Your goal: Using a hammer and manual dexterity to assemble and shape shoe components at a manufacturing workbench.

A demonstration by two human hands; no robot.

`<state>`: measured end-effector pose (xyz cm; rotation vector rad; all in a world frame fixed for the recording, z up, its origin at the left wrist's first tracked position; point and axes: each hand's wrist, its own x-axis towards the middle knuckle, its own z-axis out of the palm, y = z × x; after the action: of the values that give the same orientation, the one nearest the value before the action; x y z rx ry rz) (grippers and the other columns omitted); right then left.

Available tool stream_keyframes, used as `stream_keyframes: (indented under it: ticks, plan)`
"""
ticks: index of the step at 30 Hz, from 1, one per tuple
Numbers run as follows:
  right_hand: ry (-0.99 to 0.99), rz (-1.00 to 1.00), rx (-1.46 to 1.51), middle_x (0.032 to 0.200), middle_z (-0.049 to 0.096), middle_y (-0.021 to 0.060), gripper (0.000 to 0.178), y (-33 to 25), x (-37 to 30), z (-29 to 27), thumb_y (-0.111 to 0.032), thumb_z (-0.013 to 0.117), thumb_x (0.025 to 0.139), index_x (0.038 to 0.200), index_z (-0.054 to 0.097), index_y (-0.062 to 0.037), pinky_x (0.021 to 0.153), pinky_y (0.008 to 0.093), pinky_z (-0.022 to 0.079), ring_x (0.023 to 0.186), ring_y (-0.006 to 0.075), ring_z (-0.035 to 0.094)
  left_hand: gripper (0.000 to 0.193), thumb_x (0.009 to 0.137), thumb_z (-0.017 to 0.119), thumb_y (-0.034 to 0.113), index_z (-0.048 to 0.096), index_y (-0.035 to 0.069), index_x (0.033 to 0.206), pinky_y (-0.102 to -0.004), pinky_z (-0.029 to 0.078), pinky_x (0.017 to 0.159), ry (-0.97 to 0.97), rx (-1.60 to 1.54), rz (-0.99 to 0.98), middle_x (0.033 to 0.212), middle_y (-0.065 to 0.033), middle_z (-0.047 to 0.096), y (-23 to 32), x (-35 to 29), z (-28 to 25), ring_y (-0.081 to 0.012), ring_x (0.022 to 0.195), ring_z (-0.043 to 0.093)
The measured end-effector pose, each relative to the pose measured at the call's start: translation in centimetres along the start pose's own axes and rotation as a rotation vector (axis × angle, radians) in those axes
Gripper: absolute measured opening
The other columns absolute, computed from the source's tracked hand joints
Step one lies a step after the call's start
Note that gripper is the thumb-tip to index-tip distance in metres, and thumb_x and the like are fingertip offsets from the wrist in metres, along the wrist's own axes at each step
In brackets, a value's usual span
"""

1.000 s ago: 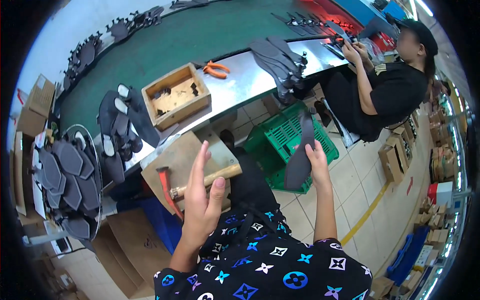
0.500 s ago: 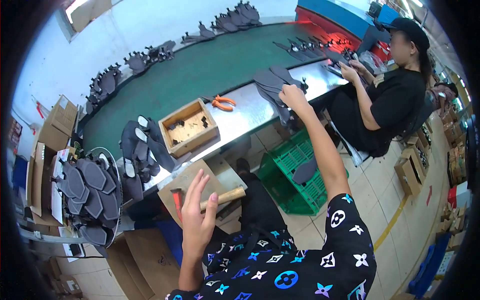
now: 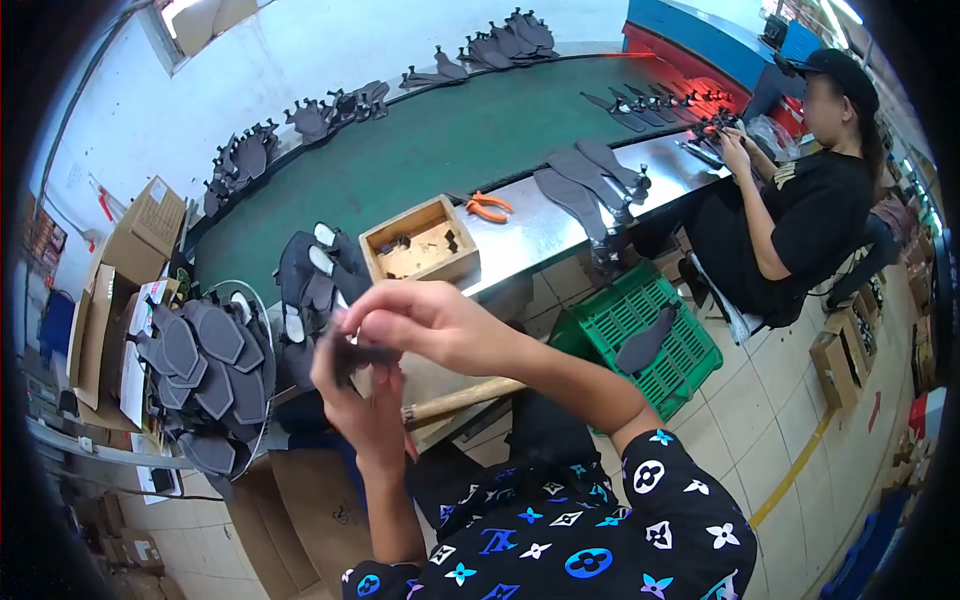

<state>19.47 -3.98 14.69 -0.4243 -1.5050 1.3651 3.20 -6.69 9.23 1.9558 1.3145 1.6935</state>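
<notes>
Hands (image 3: 440,328): meeting at blurred dark piece (image 3: 358,356) | wooden handle (image 3: 464,400): near

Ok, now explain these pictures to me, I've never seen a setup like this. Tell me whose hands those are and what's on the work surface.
There is no machine arm here, just a person's bare left hand and right hand. A camera worn on their head looks down; its fisheye lens bends straight edges. Between the hands is a dark piece, too blurred and covered to tell its shape or which hand grips it.

Ahead is a green work surface with a shiny metal edge. Along that edge are an open wooden box, orange-handled pliers and flat, dark sole-shaped pieces. Below stands a green crate. At right sits another person, also working.
</notes>
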Motion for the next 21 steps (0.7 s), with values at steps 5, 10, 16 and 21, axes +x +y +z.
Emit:
stream_keyframes:
  ticks: [5, 10, 16, 21]
  plan:
    - [0.145, -0.273, -1.099, 0.136, 0.045, 0.0214, 0.081, 8.8, -4.8, -1.3, -0.058, 0.069, 0.084, 0.139, 0.044, -0.0028, 0.093, 0.0410, 0.052, 0.103, 0.0377, 0.065, 0.051, 0.096, 0.064, 0.002, 0.038, 0.001, 0.140, -0.0334, 0.055, 0.084, 0.150, -0.244, -0.034, 0.119, -0.0186, 0.062, 0.2, -1.4, -4.5, -0.0220, 0.096, 0.068]
    - [-0.023, 0.813, -1.298, 0.097, 0.064, 0.0116, 0.058, 8.5, -13.7, -1.6, -0.057, 0.073, 0.079, 0.100, 0.060, -0.0045, 0.084, 0.0455, 0.052, 0.094, 0.0325, 0.067, 0.045, 0.101, 0.059, 0.015, 0.038, 0.000, 0.138, -0.0291, 0.054, 0.075, 0.173, -0.628, -0.276, 0.115, -0.0144, 0.058, 0.5, -1.1, -5.0, -0.0169, 0.080, 0.064]
    - [0.246, 0.603, -0.282, 0.091, 0.070, 0.0065, 0.049, 12.3, -20.4, 1.6, -0.033, 0.078, 0.085, 0.119, 0.058, -0.0040, 0.071, 0.0354, 0.053, 0.080, 0.0186, 0.066, 0.036, 0.100, 0.063, 0.016, 0.046, 0.000, 0.128, -0.0293, 0.054, 0.071, 0.022, -0.986, -0.727, 0.106, -0.0092, 0.061, -2.2, -1.9, 0.2, -0.0150, 0.077, 0.062]
    - [0.200, 0.831, -0.311, 0.067, 0.061, 0.0078, 0.039, 13.9, -21.3, 4.2, -0.035, 0.076, 0.086, 0.096, 0.065, 0.0006, 0.060, 0.0331, 0.048, 0.061, 0.0144, 0.056, 0.031, 0.100, 0.062, 0.014, 0.048, 0.002, 0.124, -0.0287, 0.053, 0.070, 0.051, -0.968, -0.757, 0.107, -0.0086, 0.063, -2.7, -0.9, 1.1, -0.0148, 0.077, 0.062]
